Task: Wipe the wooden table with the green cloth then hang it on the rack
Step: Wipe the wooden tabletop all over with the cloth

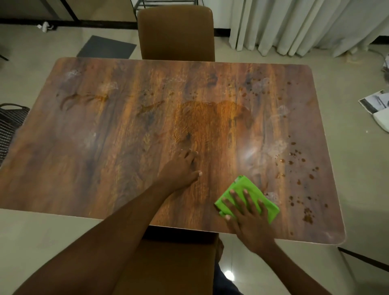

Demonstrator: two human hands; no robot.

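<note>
The wooden table (105, 147) fills the middle of the view, with brown smears in its centre and dark droplets (299, 160) along its right side. A folded green cloth (248, 187) lies near the front right edge. My right hand (246, 212) presses flat on the cloth with spread, straight fingers. Left of it, my left hand (181, 168) rests on the bare tabletop, fingers pointing away from me. A metal rack (166, 2) shows only as thin legs at the top edge, behind the far chair.
A brown chair (175, 33) stands at the table's far side and another chair seat (172, 265) sits below the near edge. A dark wire basket (10, 124) is at the left, papers (376, 105) lie on the floor at right, and curtains (294, 23) hang at back right.
</note>
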